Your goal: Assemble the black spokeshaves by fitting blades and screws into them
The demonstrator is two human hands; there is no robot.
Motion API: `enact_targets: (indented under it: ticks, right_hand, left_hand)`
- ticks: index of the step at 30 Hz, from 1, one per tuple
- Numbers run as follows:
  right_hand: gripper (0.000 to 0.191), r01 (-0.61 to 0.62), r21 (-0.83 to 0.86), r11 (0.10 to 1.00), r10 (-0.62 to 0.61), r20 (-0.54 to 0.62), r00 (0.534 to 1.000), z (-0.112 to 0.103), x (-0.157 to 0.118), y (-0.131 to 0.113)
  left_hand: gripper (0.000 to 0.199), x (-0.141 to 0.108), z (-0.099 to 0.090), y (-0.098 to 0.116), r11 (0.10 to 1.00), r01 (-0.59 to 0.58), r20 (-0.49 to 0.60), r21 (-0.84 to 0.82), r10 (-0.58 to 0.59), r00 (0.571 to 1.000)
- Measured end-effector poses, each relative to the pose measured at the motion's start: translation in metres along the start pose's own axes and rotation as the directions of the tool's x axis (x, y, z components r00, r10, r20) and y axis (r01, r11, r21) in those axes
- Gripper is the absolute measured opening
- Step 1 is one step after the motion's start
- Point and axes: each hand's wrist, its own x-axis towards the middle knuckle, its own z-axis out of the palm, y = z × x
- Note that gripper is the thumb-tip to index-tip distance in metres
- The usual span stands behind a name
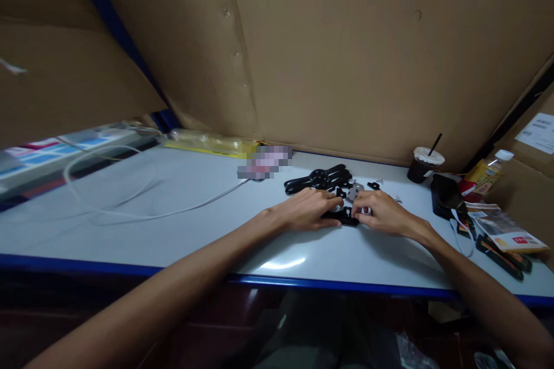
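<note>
A black elongated part (347, 217) lies flat on the table, its left end covered by my left hand (308, 210). The fingers of that hand are closed around it, one wearing a ring. Fingertips of my right hand (383, 212) are pinched together over the part's right end; whatever is between them is too small to make out. Just behind the hands sits a grey metal plate (355, 191). Several black handle-shaped pieces (319, 177) are piled behind my left hand. A small black piece (373, 185) and some small shiny bits (397, 199) lie behind my right hand.
On the right stand a lidded cup with a straw (425, 165) and a bottle (487, 174), near a black phone-like device (448, 196) and a packet (506, 225). A white cable (190, 207) loops across the left. Cardboard (346, 57) walls the back.
</note>
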Motion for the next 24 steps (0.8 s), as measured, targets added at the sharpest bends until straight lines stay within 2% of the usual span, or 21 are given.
enact_targets:
  ticks: [4, 6, 9, 19, 24]
  right_hand:
    - [0.024, -0.066, -0.032, 0.997, 0.067, 0.008, 0.998, -0.007, -0.003, 0.003]
    - [0.032, -0.074, -0.076, 0.994, 0.08, 0.075, 0.994, -0.008, -0.005, 0.005]
    - [0.03, -0.042, -0.108, 0.993, 0.058, 0.152, 0.987, -0.007, -0.006, 0.007]
    - [0.029, 0.008, -0.095, 0.995, 0.005, 0.132, 0.991, -0.002, -0.004, 0.011]
    - [0.026, -0.009, -0.103, 0.995, 0.023, 0.138, 0.99, -0.003, -0.004, 0.009]
  left_hand:
    - [0.041, 0.0, 0.001, -0.001, 0.999, -0.034, -0.037, -0.006, 0.034, 0.999]
    - [0.041, 0.0, 0.0, 0.0, 0.999, -0.026, -0.019, 0.026, 0.026, 0.999]
    - [0.041, 0.0, -0.002, 0.001, 0.998, -0.005, 0.009, 0.056, 0.004, 1.0]
    - [0.038, 0.0, -0.006, 0.004, 0.999, 0.023, 0.056, 0.039, -0.026, 0.998]
    - [0.038, 0.0, -0.003, 0.002, 0.999, 0.021, 0.039, 0.032, -0.022, 0.999]
